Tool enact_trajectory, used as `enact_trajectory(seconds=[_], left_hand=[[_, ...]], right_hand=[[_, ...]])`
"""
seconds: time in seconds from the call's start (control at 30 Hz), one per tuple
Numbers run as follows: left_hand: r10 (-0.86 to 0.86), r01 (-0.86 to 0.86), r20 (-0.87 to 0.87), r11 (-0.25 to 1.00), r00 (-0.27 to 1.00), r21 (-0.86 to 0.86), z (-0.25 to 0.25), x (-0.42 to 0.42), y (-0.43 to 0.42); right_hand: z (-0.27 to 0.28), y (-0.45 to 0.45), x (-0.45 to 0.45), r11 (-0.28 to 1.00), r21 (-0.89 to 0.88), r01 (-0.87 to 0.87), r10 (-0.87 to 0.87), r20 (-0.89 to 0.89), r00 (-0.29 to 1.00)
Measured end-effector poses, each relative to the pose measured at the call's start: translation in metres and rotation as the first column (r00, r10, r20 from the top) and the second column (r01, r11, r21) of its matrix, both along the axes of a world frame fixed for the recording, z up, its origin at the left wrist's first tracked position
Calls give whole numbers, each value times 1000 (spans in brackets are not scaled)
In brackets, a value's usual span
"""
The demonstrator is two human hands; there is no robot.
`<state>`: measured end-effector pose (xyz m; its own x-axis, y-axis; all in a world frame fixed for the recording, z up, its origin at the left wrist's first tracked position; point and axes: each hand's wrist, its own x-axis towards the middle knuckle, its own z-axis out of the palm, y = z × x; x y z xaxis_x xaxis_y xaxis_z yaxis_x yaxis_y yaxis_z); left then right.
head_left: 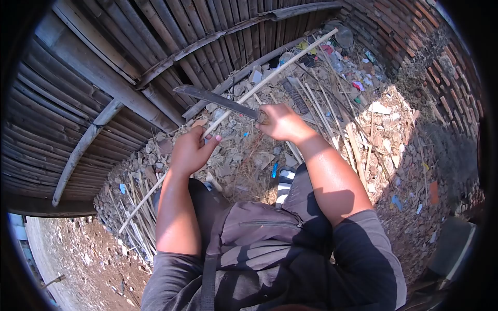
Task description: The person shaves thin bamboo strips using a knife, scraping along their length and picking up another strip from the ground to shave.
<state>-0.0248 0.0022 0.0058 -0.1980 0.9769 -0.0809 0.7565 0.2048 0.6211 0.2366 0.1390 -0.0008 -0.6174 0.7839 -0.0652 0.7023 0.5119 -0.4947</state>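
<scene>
My left hand (192,149) is closed around a long, thin pale stick (280,70), which runs diagonally from the lower left to the upper right. In my right hand (280,122) is the handle of a machete (218,99). Its dark blade points left and lies across the stick, a little above my left hand; whether the edge touches the stick is hard to tell. My right fingers wrap round the handle and hide most of it.
Split sticks (137,220) lie at my left, and more sticks (324,114) lie ahead to the right. Rubble and litter cover the ground. A bamboo wall (93,83) stands at the left and a brick wall (446,78) at the right. A black bag (259,223) rests against my front.
</scene>
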Motion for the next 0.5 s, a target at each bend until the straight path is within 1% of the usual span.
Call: enact_trajectory(seconds=[0.03,0.07,0.17,0.2,0.3,0.33,0.4,0.43,0.47,0.5], left_hand=[[7,-7,1,1000,1000,3,-5,-3,1],[15,-15,2,1000,1000,5,-8,-5,0],[17,-17,-7,1000,1000,22,1,-3,-3],[21,-21,-4,999,1000,29,4,-3,-3],[31,-31,-3,998,1000,53,10,0,-4],[31,-30,-10,998,999,63,9,2,-4],[34,-35,7,997,999,69,9,7,-1],[42,-44,28,997,999,64,10,9,0],[52,-54,48,997,998,57,10,11,-1],[34,-39,59,995,998,87,5,10,0]], right_hand=[[0,-2,-2,998,12,-64,64,24,998],[-1,0,0,994,43,-99,99,0,995],[-16,15,16,1000,6,16,-14,-162,987],[-13,27,21,997,-75,34,-41,-98,994],[-16,33,37,988,-132,85,-119,-284,951],[-15,31,40,986,-138,95,-128,-259,957],[-21,19,35,988,35,151,-139,-228,964],[-13,9,25,978,120,172,-144,-213,966],[1,3,21,992,-44,121,-126,-128,984],[0,-1,17,998,-7,66,-66,-107,992]])
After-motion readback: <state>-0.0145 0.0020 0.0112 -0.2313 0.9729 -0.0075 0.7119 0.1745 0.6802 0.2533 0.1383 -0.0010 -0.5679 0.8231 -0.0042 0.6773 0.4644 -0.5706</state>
